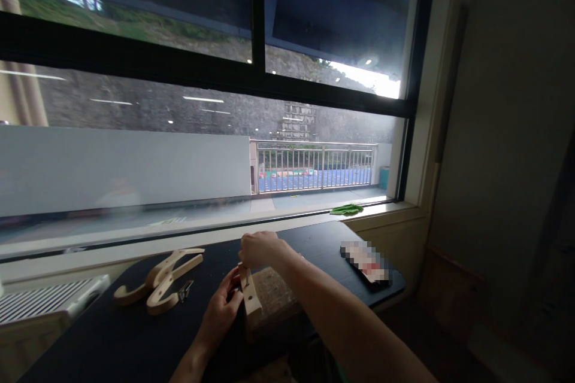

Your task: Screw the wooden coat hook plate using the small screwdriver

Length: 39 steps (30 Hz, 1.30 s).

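My left hand [221, 305] is closed on the near left side of a pale wooden bar [254, 305] that has holes in it. The bar sits against the left end of a worn brown block [276, 290] on the dark table. Above the bar's far end my right hand [263, 249] is closed in a fist. A thin metal shaft [247, 277] shows below that fist, at the bar. What the fist grips is hidden, so I cannot tell the kind of tool or fastener. My right forearm covers part of the block.
Curved pale wooden pieces [164, 281] lie on the left of the dark table [148, 341], beside small metal parts [185, 291]. To the right is a blurred-out flat object [366, 261]. A green cloth [346, 209] rests on the windowsill. A white radiator [67, 299] stands at the left.
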Motion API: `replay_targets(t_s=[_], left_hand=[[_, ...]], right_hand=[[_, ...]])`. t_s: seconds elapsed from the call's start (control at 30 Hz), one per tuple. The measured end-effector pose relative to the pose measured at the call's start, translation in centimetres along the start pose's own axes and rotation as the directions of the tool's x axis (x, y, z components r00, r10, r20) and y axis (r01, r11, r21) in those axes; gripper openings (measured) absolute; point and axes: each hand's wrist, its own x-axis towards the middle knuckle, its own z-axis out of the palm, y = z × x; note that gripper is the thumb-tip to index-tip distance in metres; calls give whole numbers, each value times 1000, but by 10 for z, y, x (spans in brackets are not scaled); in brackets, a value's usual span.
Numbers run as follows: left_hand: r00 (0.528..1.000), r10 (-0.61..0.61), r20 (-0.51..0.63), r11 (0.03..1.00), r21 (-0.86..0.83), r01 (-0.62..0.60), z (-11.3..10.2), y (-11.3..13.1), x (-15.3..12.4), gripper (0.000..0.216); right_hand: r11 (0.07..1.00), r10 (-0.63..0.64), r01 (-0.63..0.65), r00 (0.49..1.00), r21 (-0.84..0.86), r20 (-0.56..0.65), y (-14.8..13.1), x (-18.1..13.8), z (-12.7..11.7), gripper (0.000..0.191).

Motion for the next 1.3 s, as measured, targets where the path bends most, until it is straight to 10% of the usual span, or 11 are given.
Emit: replay_targets(t_s=[0.57,1.3], left_hand=[[999,17,-39,1000,17,-16,-1,-9,4,50],[999,38,-7,999,37,-37,-2,-10,3,49]], right_hand=[[999,21,-22,999,25,43,-5,-2,-3,40],[1000,16,-12,983,21,-185,-4,12,24,31]])
